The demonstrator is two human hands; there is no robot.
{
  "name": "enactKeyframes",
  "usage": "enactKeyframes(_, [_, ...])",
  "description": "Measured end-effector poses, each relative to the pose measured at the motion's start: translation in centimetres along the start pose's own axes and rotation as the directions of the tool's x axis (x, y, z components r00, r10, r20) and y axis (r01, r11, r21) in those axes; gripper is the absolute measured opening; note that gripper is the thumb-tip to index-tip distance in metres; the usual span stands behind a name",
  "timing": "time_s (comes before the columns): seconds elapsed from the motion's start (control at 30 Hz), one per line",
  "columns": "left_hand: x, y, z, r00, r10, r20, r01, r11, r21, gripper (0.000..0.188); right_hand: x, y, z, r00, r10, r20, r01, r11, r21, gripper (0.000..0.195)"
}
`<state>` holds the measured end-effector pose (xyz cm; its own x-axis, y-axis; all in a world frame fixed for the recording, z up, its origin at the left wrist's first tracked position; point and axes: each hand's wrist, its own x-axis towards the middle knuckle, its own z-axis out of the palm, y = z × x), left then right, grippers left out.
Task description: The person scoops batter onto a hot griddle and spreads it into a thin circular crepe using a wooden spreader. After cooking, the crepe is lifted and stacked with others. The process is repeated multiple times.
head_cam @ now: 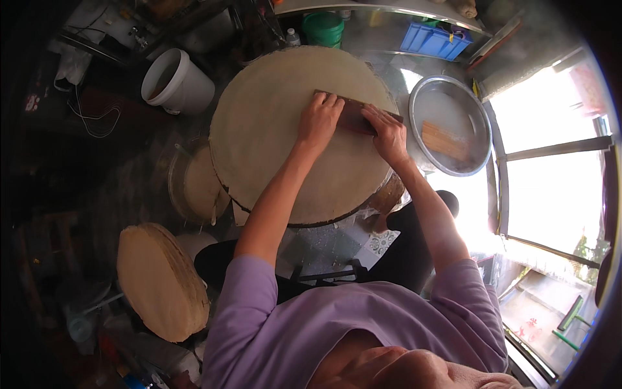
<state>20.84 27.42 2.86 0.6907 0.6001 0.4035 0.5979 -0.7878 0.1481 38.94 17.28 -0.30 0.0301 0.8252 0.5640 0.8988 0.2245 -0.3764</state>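
A thin pale sheet of batter (272,126) covers a large round griddle in front of me. Both hands hold a dark flat scraper board (354,115), which lies against the batter towards the far right of the griddle. My left hand (320,119) grips the board's left end with the fingers over its far edge. Near its right end, my right hand (387,131) has its fingers spread along the same edge. The board's underside is hidden.
Right of the griddle, a metal basin (487,131) holds cloudy liquid and a wooden board (444,140). A bowl of batter (199,180) stands left, near a white bucket (194,87). A stack of round flatbreads (155,282) is at lower left. Farther back are a green bucket (323,30) and blue crate (432,41).
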Motion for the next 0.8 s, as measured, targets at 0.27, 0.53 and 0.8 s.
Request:
enactKeyframes(0.27, [10.1, -3.4, 6.0, 0.991, 0.062, -0.115, -0.057, 0.997, 0.043, 0.017, 7.4, 8.9, 2.4, 0.998, 0.050, -0.034, -0.049, 0.998, 0.024, 0.044])
enactKeyframes(0.53, [15.2, -3.2, 4.2, 0.997, 0.065, 0.030, -0.068, 0.987, 0.146, 0.025, 11.2, 11.9, 1.7, 0.994, 0.079, -0.073, -0.077, 0.996, 0.033, 0.038])
enactKeyframes(0.8, [-1.1, 3.5, -1.6, 0.981, 0.061, 0.183, -0.031, 0.987, -0.161, 0.023, 2.4, 5.5, -4.4, 0.970, -0.071, 0.232, 0.011, 0.969, 0.248, 0.048])
